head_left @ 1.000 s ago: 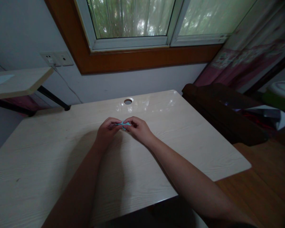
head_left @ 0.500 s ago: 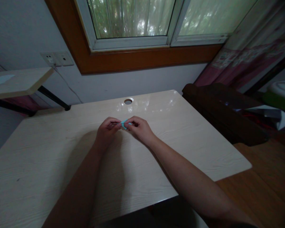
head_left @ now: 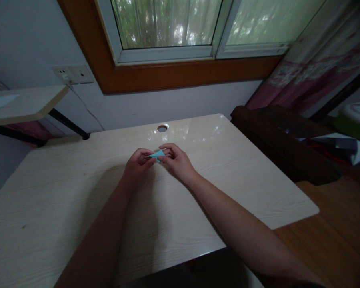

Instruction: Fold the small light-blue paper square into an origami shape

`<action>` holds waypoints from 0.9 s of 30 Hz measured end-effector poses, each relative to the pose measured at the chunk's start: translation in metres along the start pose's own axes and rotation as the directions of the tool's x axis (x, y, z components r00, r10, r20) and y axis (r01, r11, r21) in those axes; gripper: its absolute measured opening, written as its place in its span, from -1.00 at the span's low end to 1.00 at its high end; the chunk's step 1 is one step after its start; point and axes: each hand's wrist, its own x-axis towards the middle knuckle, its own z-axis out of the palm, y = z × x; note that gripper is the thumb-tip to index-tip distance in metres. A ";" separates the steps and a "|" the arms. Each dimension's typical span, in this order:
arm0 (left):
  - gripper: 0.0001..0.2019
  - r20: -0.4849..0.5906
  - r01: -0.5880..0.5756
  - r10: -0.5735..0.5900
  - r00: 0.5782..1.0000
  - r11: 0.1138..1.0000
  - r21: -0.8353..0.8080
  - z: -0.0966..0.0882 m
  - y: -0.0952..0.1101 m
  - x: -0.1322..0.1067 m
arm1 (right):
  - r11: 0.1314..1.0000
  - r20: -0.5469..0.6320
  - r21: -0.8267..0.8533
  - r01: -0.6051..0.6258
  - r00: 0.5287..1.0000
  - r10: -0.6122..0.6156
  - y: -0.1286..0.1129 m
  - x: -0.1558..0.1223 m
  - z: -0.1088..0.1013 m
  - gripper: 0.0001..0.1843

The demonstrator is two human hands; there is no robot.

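Note:
A small folded piece of light blue paper [head_left: 158,155] is held just above the pale wooden desk [head_left: 78,192], near its middle. My left hand [head_left: 137,165] pinches its left end with curled fingers. My right hand [head_left: 175,161] pinches its right side, fingers bent over the top. The two hands touch at the paper, and most of the paper is hidden between the fingers.
A round cable hole [head_left: 162,128] lies at the desk's far edge, under the window [head_left: 168,28]. A side shelf [head_left: 24,105] stands at the left with wall sockets [head_left: 73,74] above. A dark chair [head_left: 282,140] and clutter sit to the right.
The blue paper has turned between my fingers and shows a wider triangular face now. Both hands stay in the same spot on the desk.

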 end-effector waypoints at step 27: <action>-0.94 -0.150 -0.049 0.077 0.986 0.982 0.184 0.000 0.009 -0.003 | 0.990 0.026 -0.140 -0.025 0.999 0.029 -0.003 -0.004 0.004 -0.81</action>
